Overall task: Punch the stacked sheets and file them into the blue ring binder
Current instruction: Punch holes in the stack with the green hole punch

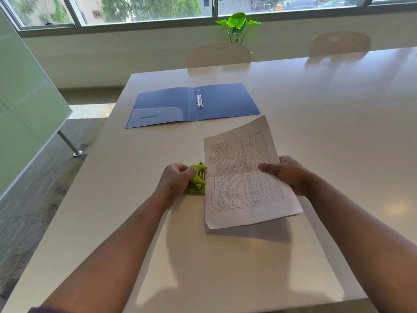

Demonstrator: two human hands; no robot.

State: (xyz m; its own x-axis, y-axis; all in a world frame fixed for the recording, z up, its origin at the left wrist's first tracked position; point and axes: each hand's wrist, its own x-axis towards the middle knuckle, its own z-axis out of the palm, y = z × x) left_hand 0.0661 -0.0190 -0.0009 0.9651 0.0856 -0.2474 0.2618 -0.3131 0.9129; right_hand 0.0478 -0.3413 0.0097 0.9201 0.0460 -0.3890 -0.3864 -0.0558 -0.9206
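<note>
A stack of printed sheets [239, 177] with a table of text is held a little above the white table [316, 109], its left edge pushed into a small green hole punch [198, 179]. My left hand [176, 181] is closed over the punch's handle. My right hand [286, 172] grips the sheets at their right edge, thumb on top. The blue ring binder [221, 102] lies open and flat farther back, its metal rings [199, 99] closed at the spine and a pocket on its left flap.
Two white chairs [218, 54] stand behind the table's far edge, with a green plant [237, 24] at the window sill. A green glass partition [24, 98] and its metal leg stand to the left, beyond the table's left edge.
</note>
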